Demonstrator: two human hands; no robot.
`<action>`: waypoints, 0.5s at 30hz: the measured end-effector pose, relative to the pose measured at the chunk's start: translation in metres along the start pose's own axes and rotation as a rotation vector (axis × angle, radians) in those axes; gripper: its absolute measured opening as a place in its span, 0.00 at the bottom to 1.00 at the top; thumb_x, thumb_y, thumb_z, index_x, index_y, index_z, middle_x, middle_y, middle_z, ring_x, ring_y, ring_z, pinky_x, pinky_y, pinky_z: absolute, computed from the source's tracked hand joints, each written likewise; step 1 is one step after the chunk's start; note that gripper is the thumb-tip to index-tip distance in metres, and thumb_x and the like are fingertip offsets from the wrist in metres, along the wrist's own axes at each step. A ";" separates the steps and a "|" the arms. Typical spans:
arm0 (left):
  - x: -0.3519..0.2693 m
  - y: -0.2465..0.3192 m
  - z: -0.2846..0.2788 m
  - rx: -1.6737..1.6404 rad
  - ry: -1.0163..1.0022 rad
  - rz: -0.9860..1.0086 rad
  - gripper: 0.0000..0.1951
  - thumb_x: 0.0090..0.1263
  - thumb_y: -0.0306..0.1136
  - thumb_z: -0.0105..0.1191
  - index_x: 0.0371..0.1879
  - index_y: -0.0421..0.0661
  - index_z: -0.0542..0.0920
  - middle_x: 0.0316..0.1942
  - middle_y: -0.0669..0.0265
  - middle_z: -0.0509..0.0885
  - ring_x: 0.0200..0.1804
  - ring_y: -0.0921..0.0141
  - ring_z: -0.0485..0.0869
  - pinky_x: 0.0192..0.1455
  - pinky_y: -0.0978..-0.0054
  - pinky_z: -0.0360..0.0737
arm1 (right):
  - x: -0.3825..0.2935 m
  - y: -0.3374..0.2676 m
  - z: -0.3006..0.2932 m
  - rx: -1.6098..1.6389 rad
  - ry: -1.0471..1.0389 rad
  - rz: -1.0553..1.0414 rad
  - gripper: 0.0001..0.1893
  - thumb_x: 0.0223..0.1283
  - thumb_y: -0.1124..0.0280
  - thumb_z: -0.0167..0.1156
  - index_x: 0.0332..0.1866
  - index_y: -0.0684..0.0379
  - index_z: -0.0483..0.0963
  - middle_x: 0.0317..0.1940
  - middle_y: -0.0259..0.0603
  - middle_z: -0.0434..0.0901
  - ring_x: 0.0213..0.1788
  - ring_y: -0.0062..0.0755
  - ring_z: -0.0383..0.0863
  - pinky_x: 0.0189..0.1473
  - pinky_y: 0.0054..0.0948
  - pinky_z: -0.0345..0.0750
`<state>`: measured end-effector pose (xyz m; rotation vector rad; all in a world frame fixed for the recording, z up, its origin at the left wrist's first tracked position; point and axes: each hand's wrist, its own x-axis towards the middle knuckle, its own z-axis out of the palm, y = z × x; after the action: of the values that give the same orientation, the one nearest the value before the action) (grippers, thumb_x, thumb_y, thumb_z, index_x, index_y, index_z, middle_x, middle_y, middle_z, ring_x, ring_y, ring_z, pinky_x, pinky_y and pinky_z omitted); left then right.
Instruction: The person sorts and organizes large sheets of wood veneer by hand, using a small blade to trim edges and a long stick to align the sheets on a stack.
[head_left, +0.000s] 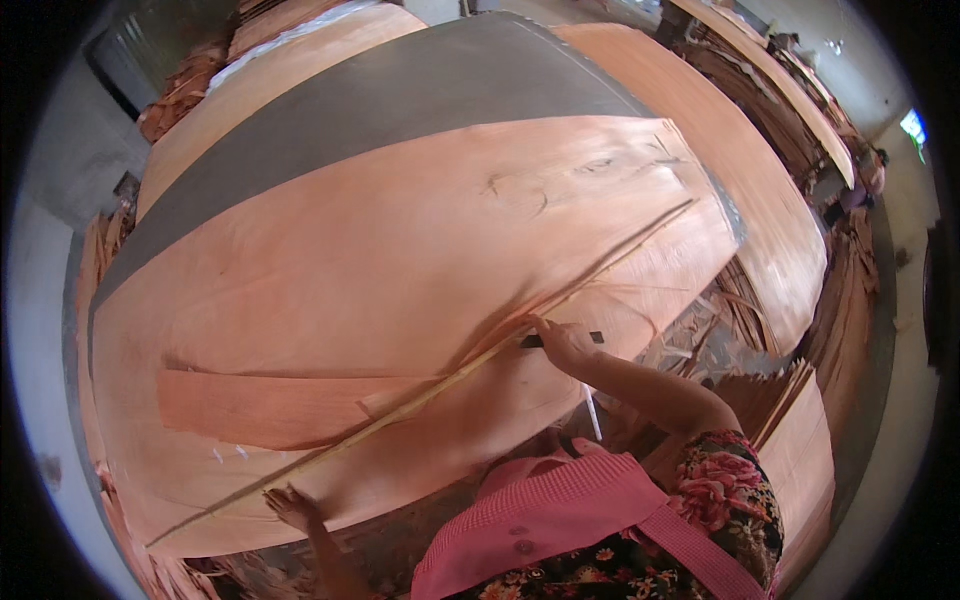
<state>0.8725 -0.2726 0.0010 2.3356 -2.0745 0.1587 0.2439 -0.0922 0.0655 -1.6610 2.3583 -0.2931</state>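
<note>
A large sheet of wood veneer (337, 247) lies before me, crossed diagonally by a long thin wooden stick (442, 386). My left hand (292, 508) rests with its fingers spread on the veneer beside the stick's lower left part. Near the stick's middle is my right hand (562, 343), its fingertips at a raised edge of thin veneer; a dark flat tool, partly hidden, sits under this hand. I cannot tell how firmly that hand holds it. A darker veneer strip (277, 405) lies partly along the stick, left of the middle.
A grey sheet (450, 82) lies beyond the veneer, with another veneer sheet (720, 150) at the right. Stacked veneer (802, 450) stands at the lower right, near scraps (682, 337) on the floor. A person (862, 184) is at the far right.
</note>
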 end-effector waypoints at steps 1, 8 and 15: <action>-0.006 0.012 0.002 0.028 0.087 -0.111 0.27 0.70 0.51 0.34 0.57 0.41 0.66 0.64 0.54 0.59 0.65 0.61 0.59 0.64 0.62 0.59 | -0.004 0.001 0.004 0.012 -0.025 0.041 0.23 0.54 0.76 0.41 0.59 0.56 0.60 0.34 0.50 0.78 0.32 0.43 0.80 0.29 0.38 0.74; 0.037 0.030 -0.029 -0.748 0.639 -0.260 0.21 0.61 0.40 0.49 0.50 0.41 0.72 0.55 0.57 0.70 0.57 0.62 0.68 0.55 0.63 0.68 | -0.001 0.011 0.003 0.032 0.074 0.001 0.25 0.57 0.75 0.42 0.62 0.48 0.58 0.28 0.52 0.78 0.29 0.46 0.80 0.32 0.43 0.75; 0.144 0.127 -0.049 -0.258 -0.329 -0.699 0.46 0.51 0.68 0.46 0.63 0.46 0.57 0.63 0.58 0.59 0.67 0.56 0.51 0.61 0.45 0.53 | -0.019 0.018 -0.012 0.021 -0.018 0.032 0.24 0.53 0.72 0.52 0.58 0.47 0.62 0.31 0.52 0.78 0.29 0.52 0.78 0.31 0.45 0.73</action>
<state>0.7601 -0.4264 0.0551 2.8651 -1.1307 -0.4946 0.2300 -0.0682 0.0726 -1.6082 2.3581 -0.2945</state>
